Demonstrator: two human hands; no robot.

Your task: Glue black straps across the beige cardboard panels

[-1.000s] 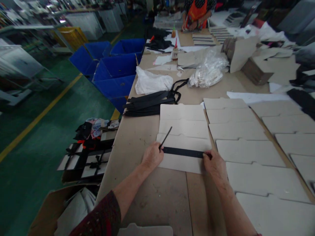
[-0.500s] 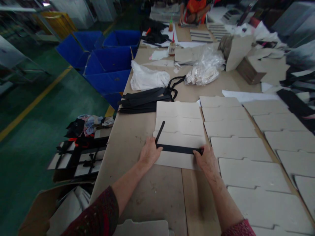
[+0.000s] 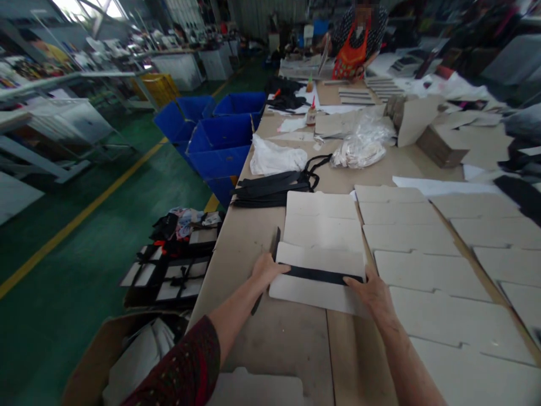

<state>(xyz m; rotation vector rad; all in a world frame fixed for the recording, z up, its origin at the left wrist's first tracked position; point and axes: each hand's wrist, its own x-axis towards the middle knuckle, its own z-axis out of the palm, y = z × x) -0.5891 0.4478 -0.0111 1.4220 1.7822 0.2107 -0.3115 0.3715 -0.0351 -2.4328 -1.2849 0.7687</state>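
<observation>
A black strip (image 3: 319, 275) lies straight across a grey-beige cardboard piece (image 3: 313, 295). My left hand (image 3: 265, 272) grips the left edge, its thumb pressing down the strip's end. At the opposite edge, my right hand (image 3: 374, 292) pinches the strip's other end, thumb on top and fingers partly hidden. Dark strip ends (image 3: 276, 241) stick out above and below my left hand, beside the cardboard. Behind this piece, similar overlapping cardboard pieces (image 3: 323, 230) continue up the table.
Rows of overlapping cardboard (image 3: 416, 265) cover the right side. Black strips (image 3: 266, 190), a white plastic bag (image 3: 276, 157) and a clear bag (image 3: 363, 146) lie farther back. Blue bins (image 3: 220, 141) and an open carton (image 3: 91, 361) stand left of the table. A person in an orange apron (image 3: 354, 53) works beyond.
The view has tilted up and shifted left. The loose strip tail that lay over the cardboard now hangs out past its left edge. Both hands keep hold of the strip's ends.
</observation>
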